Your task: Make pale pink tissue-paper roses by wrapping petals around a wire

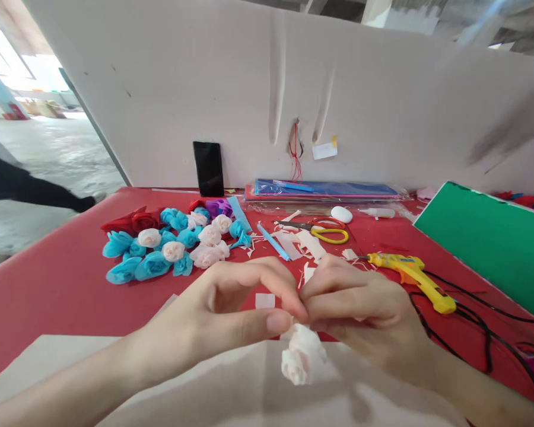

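Observation:
A pale pink paper flower hangs bloom-down between my two hands, over a beige sheet at the near edge. My left hand pinches at its base with thumb and forefinger. From the other side, my right hand has its fingers closed on the same base; the exact grip is partly hidden. A small pale paper square lies on the red table just beyond my left hand. Pink paper strips and scraps are strewn past my fingers.
Blue, white, red and purple paper flowers are heaped at left. Yellow-and-red-handled scissors and a blue pen lie ahead. At right are a yellow glue gun with black cables and a green board. A phone leans against the panel.

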A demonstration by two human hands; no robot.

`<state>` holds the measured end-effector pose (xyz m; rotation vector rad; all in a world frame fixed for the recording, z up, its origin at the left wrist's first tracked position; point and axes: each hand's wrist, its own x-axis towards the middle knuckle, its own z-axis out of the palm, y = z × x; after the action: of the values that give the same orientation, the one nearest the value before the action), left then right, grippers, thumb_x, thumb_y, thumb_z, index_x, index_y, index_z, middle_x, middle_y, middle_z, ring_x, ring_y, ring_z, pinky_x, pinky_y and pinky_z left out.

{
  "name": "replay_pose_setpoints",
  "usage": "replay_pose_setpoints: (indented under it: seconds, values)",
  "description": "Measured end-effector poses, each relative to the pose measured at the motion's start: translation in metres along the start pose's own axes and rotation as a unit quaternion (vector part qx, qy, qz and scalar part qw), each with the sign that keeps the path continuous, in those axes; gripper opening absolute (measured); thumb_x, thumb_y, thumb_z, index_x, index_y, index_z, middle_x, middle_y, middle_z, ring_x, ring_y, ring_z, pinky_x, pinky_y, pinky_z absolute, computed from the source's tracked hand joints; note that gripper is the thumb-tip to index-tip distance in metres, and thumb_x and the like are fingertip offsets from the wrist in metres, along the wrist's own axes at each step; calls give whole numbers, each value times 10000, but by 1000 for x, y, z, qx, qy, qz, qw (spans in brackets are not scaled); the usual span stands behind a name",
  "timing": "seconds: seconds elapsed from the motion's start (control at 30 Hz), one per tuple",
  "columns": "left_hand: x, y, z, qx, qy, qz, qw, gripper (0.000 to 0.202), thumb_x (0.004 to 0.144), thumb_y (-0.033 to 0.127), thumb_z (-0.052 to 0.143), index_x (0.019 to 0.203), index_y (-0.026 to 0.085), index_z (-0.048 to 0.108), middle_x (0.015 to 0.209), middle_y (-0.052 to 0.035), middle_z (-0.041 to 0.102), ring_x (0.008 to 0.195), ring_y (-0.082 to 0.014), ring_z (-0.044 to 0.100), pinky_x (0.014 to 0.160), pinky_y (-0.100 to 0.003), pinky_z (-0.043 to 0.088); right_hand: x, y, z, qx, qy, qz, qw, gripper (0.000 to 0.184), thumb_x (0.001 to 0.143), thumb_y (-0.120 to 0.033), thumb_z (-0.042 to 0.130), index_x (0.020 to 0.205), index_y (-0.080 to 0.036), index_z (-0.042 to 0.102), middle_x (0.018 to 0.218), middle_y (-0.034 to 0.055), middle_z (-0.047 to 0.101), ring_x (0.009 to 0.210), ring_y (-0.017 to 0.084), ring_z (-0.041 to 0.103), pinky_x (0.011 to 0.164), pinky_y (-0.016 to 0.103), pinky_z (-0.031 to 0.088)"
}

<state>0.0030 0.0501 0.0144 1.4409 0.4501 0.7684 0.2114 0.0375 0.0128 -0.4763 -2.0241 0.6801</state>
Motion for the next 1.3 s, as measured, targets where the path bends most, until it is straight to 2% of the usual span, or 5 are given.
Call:
replay_pose_setpoints:
  seconds: [0.13,0.3,0.5,0.7,1.3]
  values:
    - [-2,-1,6,-14,21,-2,1000,78,841,334,711,821,282,765,829,50,636,785,-102,570,764,-157,464,-3,10,3,163,-12,125,979,121,842,-132,687,811,-214,770,739,-18,666,716,103,524,689,241,434]
    - [-6,2,17,-14,66,-50,996,147,864,340,685,751,267,745,840,70,674,783,-82,599,739,-115,464,-8,22,11,388,-33,235,891,128,821,-142,707,783,-233,787,759,-15,625,768,112,509,752,259,405]
    - [-2,4,24,-43,88,-68,993,218,910,313,623,748,233,745,782,60,711,800,-81,645,758,-104,477,-17,31,30,494,-31,269,826,265,784,-419,729,651,-190,717,565,-60,458,553,88,377,675,257,388]
    - [2,1,24,-90,111,-93,985,165,849,333,687,732,216,684,674,62,691,701,-101,655,668,-140,482,-17,28,38,547,-6,321,773,184,782,-351,742,683,-201,701,589,-47,488,644,109,456,708,243,383]
    - [-7,-7,23,-154,93,-98,979,123,903,240,625,821,203,708,757,37,715,745,-112,654,686,-187,487,-16,21,39,627,-11,311,714,140,814,-293,734,750,-180,683,559,-63,398,582,99,324,703,218,403]
